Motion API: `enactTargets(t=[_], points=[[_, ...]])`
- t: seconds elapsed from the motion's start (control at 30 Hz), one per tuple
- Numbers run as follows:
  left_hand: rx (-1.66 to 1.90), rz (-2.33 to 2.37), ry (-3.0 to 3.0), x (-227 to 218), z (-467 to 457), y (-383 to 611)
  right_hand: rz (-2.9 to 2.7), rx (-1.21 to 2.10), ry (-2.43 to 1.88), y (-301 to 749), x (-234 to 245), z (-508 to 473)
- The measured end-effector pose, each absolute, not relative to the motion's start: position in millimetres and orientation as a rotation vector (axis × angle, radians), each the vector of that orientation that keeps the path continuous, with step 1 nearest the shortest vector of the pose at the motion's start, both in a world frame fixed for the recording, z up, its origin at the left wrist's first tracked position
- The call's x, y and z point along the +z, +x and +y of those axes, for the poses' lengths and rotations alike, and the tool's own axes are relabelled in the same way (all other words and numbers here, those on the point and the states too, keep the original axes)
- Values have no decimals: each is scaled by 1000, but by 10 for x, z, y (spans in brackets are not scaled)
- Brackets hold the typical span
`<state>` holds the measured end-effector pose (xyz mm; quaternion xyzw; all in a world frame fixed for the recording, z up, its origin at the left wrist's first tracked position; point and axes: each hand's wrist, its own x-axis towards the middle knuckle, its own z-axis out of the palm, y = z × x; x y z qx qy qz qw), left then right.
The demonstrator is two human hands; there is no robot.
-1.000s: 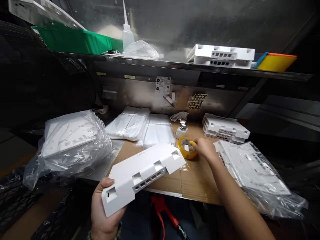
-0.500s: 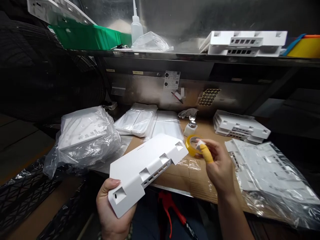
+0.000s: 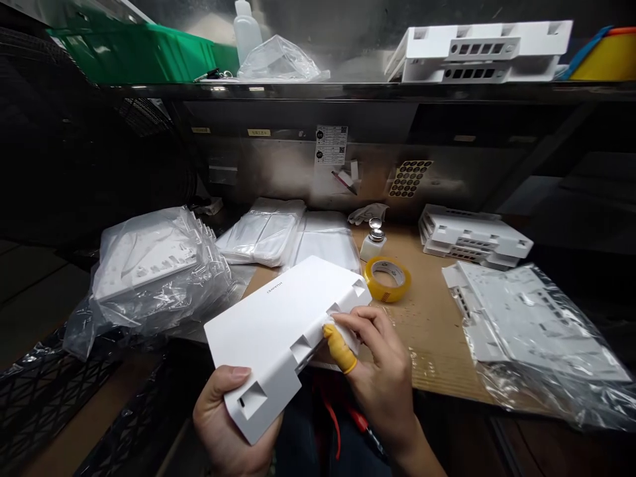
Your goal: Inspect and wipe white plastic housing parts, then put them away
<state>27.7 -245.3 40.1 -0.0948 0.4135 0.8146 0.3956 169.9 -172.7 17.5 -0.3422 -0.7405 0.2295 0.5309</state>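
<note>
My left hand (image 3: 226, 417) grips the near corner of a white plastic housing (image 3: 271, 324), holding it tilted above the table's front edge. My right hand (image 3: 380, 374) has its fingers curled against the housing's ported side edge; a yellow finger cot covers the index fingertip, which presses on the edge. Whether a small piece of tape is under the fingers I cannot make out. A roll of yellow tape (image 3: 387, 279) lies on the cardboard mat (image 3: 432, 324) just beyond the housing.
Bagged white parts (image 3: 149, 271) are piled at left, and more bagged parts (image 3: 527, 324) at right. A stack of white housings (image 3: 472, 238), a small pump bottle (image 3: 373, 242) and flat plastic bags (image 3: 293, 238) sit behind. A shelf above carries a green bin (image 3: 134, 53) and housings (image 3: 481, 50).
My right hand left the tape roll, drew back toward me and now presses on the housing's edge. The housing has tilted nearer in my left hand.
</note>
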Motion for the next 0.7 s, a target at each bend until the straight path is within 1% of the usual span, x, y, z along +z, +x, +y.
enactTargets(t=[0.17,0.23,0.33,0.4,0.53,0.63,0.7], points=[[2058,1004,-253,392,-2414,347,-1776,583,-767,1661,200,-1836],[2060,964,-266,397,-2406,342,-1748,797,-740,1673,228,-1873],[2028,908,-327,427,-2395,293,-1542,1298,-700,1822,230,-1883],[1979,855,-374,449,-2388,246,-1301,1437,-730,2024,160,-1851],[1897,729,-423,445,-2366,167,-984,1299,-945,2492,-176,-1721],[1882,665,-425,410,-2338,147,-988,1189,-1051,2694,-461,-1660],[1880,629,-403,385,-2323,153,-1025,1166,-1090,2725,-568,-1663]])
